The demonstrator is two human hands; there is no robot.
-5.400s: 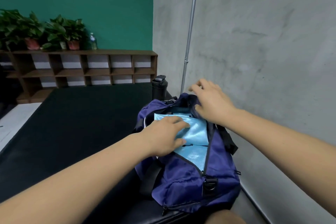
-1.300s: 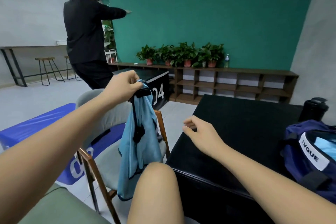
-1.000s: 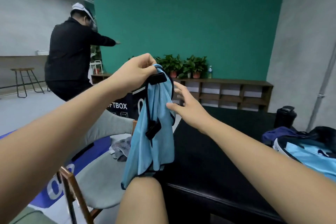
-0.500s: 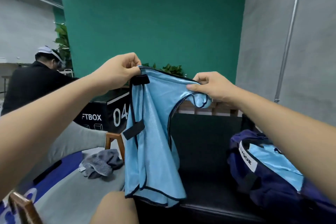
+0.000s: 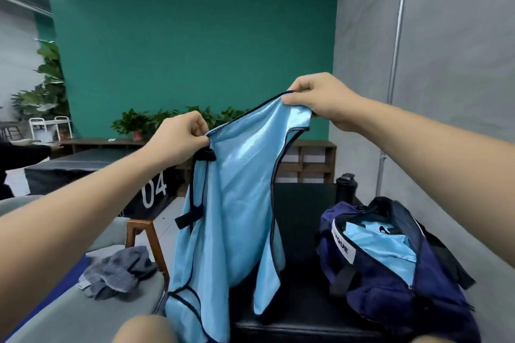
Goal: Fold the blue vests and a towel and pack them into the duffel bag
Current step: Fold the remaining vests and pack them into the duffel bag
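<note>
A light blue vest (image 5: 234,203) with dark trim hangs in the air in front of me, over the near edge of the black table (image 5: 301,203). My left hand (image 5: 181,142) pinches its top left corner. My right hand (image 5: 320,100) grips its top right corner, held higher. At the right on the table sits the navy duffel bag (image 5: 390,287), unzipped, with a folded blue vest (image 5: 381,248) showing inside. A crumpled grey towel (image 5: 119,273) lies on the chair seat at lower left.
A grey chair (image 5: 92,306) with a wooden frame stands left of the table. A black bottle (image 5: 345,188) stands behind the bag. A black box marked 04 (image 5: 111,184) sits beyond the chair; a person's sleeve (image 5: 22,152) shows at far left. A grey wall borders the right.
I lifted the vest off the chair with my left hand, then my right hand took its other corner. Both hands have since spread it wider, my right hand rising.
</note>
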